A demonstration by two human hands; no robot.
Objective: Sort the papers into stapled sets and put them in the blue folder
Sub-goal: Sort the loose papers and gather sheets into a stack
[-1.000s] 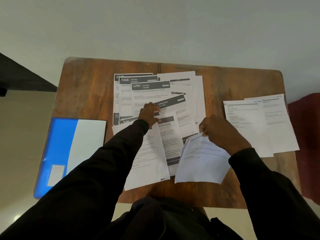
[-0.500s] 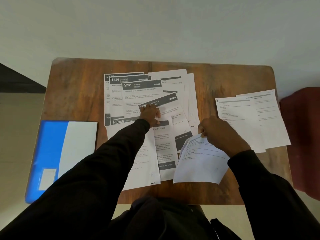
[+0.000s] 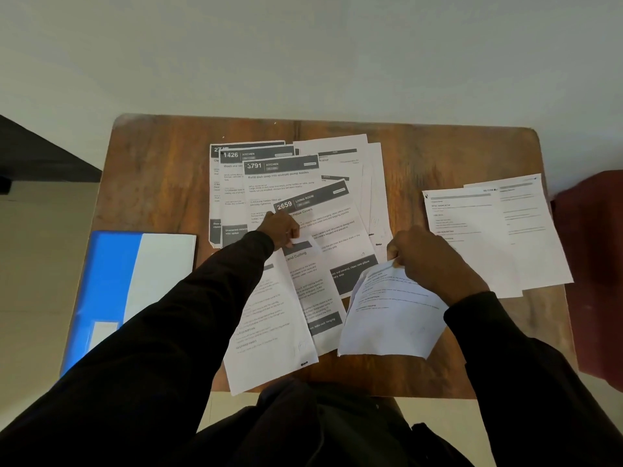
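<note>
Several printed sheets (image 3: 286, 176) lie fanned over the middle of a small wooden table (image 3: 155, 183). My left hand (image 3: 281, 228) pinches the top edge of a sheet in this pile, just below the page numbered 2659 (image 3: 323, 210). My right hand (image 3: 428, 257) grips the top corner of a curled white sheet (image 3: 387, 318) at the front right. Two plain text pages (image 3: 499, 230) lie apart at the right edge. The blue folder (image 3: 108, 281) lies to the left, overhanging the table, with a white sheet (image 3: 161, 267) on it.
A dark red object (image 3: 593, 264) stands beyond the table's right edge. A dark surface (image 3: 40, 156) juts in at the far left. Pale floor and wall surround the table. My dark sleeves cover the front of the table.
The 2659 page has been uncovered and now lies tilted on top of the pile. My left hand shifted slightly toward me along the pile. My right hand keeps its grip on the curled sheet.
</note>
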